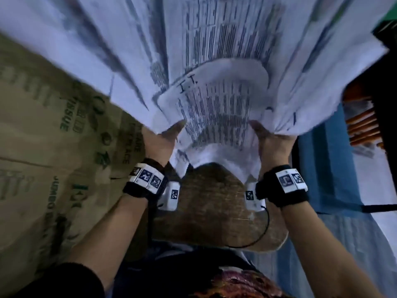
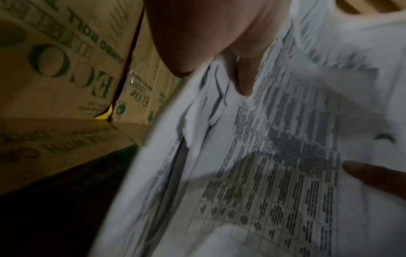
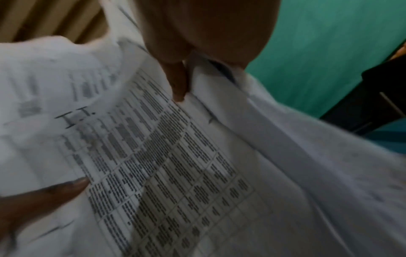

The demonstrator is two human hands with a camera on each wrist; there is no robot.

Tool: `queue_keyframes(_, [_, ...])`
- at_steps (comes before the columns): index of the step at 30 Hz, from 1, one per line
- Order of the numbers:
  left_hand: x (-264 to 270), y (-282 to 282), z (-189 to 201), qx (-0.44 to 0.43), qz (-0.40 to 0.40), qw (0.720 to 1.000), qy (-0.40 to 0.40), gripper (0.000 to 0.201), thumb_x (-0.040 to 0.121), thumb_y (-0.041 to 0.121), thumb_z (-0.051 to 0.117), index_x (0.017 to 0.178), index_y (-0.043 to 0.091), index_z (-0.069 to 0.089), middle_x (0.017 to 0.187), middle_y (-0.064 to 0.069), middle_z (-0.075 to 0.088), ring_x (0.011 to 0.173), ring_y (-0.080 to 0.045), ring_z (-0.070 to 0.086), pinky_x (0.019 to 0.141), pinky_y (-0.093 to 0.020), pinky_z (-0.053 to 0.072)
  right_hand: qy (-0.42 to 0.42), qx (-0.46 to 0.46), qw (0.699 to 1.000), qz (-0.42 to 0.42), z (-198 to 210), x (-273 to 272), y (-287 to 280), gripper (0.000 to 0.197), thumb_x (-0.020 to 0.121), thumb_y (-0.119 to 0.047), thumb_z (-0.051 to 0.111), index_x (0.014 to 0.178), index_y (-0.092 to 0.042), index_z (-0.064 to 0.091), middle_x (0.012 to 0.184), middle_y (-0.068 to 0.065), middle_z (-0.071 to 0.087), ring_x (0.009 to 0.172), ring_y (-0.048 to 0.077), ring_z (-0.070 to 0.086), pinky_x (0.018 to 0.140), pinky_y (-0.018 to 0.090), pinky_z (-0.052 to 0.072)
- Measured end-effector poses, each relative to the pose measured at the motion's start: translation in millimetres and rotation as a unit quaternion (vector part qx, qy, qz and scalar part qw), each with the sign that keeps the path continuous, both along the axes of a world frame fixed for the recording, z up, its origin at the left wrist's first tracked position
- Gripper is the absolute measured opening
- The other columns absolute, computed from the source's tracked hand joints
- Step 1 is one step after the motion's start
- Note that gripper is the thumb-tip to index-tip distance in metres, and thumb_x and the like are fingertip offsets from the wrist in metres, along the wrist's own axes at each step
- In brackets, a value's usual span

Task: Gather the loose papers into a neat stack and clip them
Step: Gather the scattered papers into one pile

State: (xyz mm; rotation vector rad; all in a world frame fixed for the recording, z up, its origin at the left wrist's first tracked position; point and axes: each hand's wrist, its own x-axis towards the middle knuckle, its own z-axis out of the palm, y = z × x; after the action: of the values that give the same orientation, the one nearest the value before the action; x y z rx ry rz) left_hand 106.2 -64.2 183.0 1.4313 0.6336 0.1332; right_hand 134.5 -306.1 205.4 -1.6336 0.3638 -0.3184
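A: Grip first?
B: Left hand (image 1: 160, 139) and right hand (image 1: 271, 143) each clamp a side of the papers (image 1: 214, 117), thumbs on top, fingers underneath. Left thumb (image 2: 243, 76) presses the printed top sheet; right thumb (image 3: 179, 81) does the same on its side.

A: Where's the bundle?
B: Held up in the air in front of the person, above the near edge of a wooden board (image 1: 214, 201). Not resting on it, as far as the head view shows.

A: Texture, shape?
B: Thin white sheets w/ printed tables, top one marked "I.T.". They bow upward between the hands; edges are uneven, sheets fan out wide at the far side. Much is motion-blurred.

A: Containers?
B: Cardboard boxes (image 1: 53, 136) on the left, brown w/ green print, closed; contents can't be seen.

A: Anything else around?
B: Blue cloth (image 1: 326, 160) on the right, orange sticks (image 1: 363, 127) beyond it, a green wall (image 3: 318, 52). The papers hide most of what lies beyond them.
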Motion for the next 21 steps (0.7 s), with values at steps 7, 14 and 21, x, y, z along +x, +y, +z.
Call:
queue_keyframes(7, [-6,27,-9,0.062,-0.046,0.997,-0.022,0.068,0.05,0.059,0.086,0.098,0.013,0.07,0.109,-0.008,0.069,0.099,-0.016,0.067,0.096,-0.037,0.052,0.013,-0.005,0.985,0.171,1,-9,-21,0.026,0.076,-0.013,0.079,0.099,-0.015,0.069,0.105,-0.008,0.068,0.095,-0.006,0.064,0.085,0.022,0.054])
queue_keyframes(14, [16,46,-14,0.19,-0.217,0.957,0.044,0.067,0.08,0.013,0.074,0.136,-0.003,0.041,0.141,-0.014,0.046,0.129,-0.024,0.045,0.109,-0.032,0.039,0.102,-0.061,0.976,0.181,-2,3,-43,0.032,0.073,-0.019,0.083,0.097,-0.024,0.063,0.107,0.002,0.065,0.096,0.012,0.065,0.095,0.038,0.052])
queue_keyframes(21, [24,28,-13,0.226,-0.148,0.963,-0.011,0.046,0.09,0.003,0.05,0.045,0.013,0.055,0.045,-0.004,0.053,0.044,-0.015,0.056,0.048,-0.02,0.045,0.033,-0.062,0.981,0.18,-7,13,-24,0.053,0.067,-0.024,0.086,0.115,-0.025,0.062,0.116,0.001,0.067,0.11,0.018,0.063,0.095,0.049,0.051])
